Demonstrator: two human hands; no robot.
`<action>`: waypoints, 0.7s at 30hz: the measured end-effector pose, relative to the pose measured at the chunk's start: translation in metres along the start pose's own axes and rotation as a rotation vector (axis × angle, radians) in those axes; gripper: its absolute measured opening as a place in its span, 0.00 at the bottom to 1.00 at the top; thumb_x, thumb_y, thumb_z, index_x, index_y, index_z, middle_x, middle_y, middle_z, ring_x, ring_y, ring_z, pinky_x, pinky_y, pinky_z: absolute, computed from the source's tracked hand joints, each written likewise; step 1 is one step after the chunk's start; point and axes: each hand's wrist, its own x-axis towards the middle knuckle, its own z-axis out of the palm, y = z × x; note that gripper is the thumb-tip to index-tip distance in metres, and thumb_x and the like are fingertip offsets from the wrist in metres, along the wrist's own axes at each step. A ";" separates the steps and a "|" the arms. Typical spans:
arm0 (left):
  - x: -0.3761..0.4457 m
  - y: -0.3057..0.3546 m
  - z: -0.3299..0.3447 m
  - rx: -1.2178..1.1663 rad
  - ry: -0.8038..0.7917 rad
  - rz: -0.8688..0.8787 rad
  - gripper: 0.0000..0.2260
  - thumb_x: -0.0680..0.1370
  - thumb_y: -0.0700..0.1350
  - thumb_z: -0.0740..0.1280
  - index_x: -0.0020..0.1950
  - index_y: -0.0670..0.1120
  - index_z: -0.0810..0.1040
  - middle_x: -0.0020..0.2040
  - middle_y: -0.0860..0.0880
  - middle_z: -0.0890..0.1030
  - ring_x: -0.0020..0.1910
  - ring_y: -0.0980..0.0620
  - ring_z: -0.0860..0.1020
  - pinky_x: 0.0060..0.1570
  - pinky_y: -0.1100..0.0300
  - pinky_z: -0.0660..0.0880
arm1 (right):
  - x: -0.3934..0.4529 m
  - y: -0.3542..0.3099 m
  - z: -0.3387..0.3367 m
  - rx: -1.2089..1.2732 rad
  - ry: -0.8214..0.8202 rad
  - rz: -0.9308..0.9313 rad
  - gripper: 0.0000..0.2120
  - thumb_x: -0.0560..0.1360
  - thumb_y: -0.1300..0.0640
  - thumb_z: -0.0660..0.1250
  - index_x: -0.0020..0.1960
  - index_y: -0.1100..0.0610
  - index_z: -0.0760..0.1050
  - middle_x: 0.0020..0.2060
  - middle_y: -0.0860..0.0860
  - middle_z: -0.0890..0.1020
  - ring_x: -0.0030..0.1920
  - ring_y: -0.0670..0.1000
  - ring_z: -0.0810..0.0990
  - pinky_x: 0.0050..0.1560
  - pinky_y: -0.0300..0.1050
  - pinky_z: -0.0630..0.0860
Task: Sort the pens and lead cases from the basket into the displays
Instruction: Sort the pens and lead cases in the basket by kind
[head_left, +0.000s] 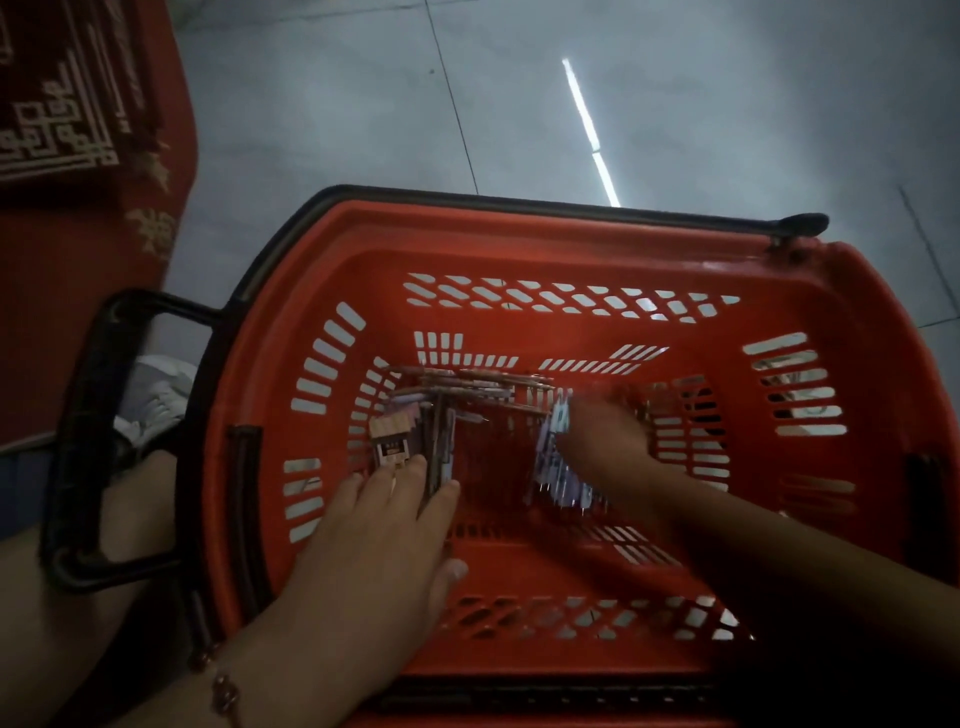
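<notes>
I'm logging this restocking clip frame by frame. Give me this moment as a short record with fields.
container: red slotted plastic basket with black handles, on a grey tiled floor
contents: thin pens and a small lead case on the basket bottom
left hand: inside the basket, fingers straight, tips at the lead case
right hand: inside, motion-blurred, over pale pens; grip unclear
displays: not in view

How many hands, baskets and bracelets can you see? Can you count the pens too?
Bare hands: 2, the left hand and the right hand
Red slotted plastic basket: 1
Dark beaded bracelet: 1
Total: 4
The thin pens lie piled and blurred in the basket, so they cannot be counted.
</notes>
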 end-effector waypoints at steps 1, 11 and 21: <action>-0.001 0.000 -0.001 -0.008 -0.009 -0.002 0.27 0.68 0.61 0.67 0.63 0.48 0.80 0.60 0.41 0.81 0.56 0.42 0.80 0.53 0.44 0.79 | 0.002 -0.015 -0.001 -0.029 0.025 -0.074 0.13 0.77 0.58 0.65 0.61 0.56 0.74 0.54 0.53 0.80 0.50 0.55 0.82 0.44 0.46 0.78; 0.001 0.009 -0.003 -0.120 -0.038 -0.007 0.31 0.82 0.61 0.52 0.79 0.55 0.40 0.80 0.50 0.41 0.78 0.47 0.43 0.76 0.49 0.43 | 0.049 -0.091 0.032 -0.299 0.101 -0.438 0.27 0.77 0.56 0.67 0.73 0.56 0.62 0.68 0.57 0.72 0.67 0.58 0.72 0.66 0.53 0.69; 0.001 0.007 -0.007 -0.133 -0.151 0.002 0.32 0.82 0.60 0.52 0.79 0.56 0.37 0.79 0.49 0.38 0.78 0.48 0.41 0.74 0.50 0.41 | 0.064 -0.094 0.048 -0.446 0.073 -0.514 0.23 0.77 0.52 0.68 0.68 0.55 0.65 0.59 0.55 0.73 0.55 0.53 0.73 0.57 0.50 0.71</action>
